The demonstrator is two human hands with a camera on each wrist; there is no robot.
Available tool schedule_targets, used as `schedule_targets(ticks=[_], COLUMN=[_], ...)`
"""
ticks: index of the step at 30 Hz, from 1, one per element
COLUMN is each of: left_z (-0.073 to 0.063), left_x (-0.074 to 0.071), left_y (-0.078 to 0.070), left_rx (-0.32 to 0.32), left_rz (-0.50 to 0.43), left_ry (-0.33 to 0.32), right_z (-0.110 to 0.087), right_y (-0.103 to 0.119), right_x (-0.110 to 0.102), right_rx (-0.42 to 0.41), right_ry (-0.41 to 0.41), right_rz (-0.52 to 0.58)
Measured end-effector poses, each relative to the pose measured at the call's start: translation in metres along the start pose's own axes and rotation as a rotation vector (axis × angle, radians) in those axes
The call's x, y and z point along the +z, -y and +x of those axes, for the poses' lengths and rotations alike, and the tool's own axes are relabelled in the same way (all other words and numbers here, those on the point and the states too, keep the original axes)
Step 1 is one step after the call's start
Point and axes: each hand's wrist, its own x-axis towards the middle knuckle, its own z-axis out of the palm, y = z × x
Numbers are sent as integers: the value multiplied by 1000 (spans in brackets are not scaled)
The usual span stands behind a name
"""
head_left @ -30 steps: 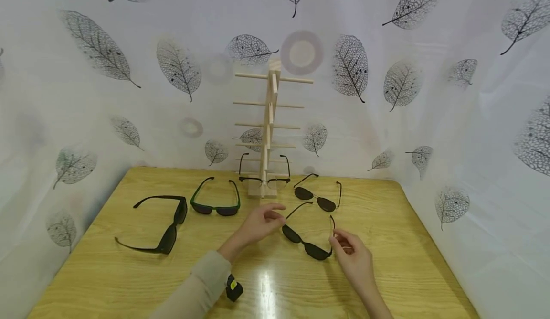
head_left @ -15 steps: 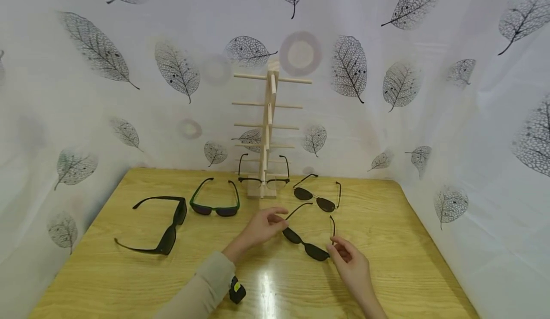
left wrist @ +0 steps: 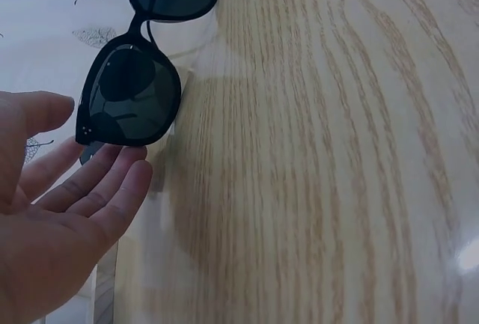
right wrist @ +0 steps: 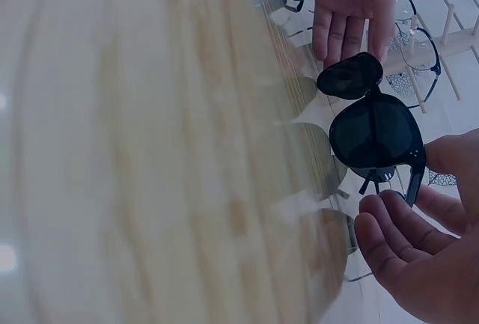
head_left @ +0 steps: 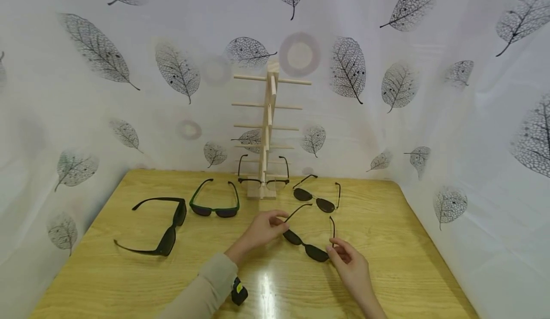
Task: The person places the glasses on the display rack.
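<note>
Black sunglasses (head_left: 311, 249) sit temples-spread on the table (head_left: 412, 261). Right hand (head_left: 352, 266) pinches near one hinge; left hand (head_left: 263, 229) straddles the other end, can't tell if gripping. Probably light, stiff, scratchable: hold hinges.

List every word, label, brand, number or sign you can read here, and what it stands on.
None can be read.
Yellow mark on the black device beside the sleeve: too small to read.
White dots on the sunglasses between the left hand and right hand: dots only, no letters.
Backdrop: leaf prints and rings, no writing.
</note>
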Motion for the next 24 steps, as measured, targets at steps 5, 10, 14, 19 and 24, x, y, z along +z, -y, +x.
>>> schedule_targets(ticks=[5,10,14,19,24], left_z=[-1,-1,-1,-1,-2], left_x=[1,1,1,1,1], left_y=[2,3,3,3,3], left_rx=[8,28,25,26,29], left_rz=[-6,-6,-14,-27,-33], left_ry=[-4,4,10,16,19], right_z=[0,-1,-2,-2,-2], right_y=[-1,-1,0,0,2], right_x=[1,1,2,3,3], right_rx=[11,18,15,35,24], right_ry=[7,11,17,20,9], right_rz=[33,84,109,124,129])
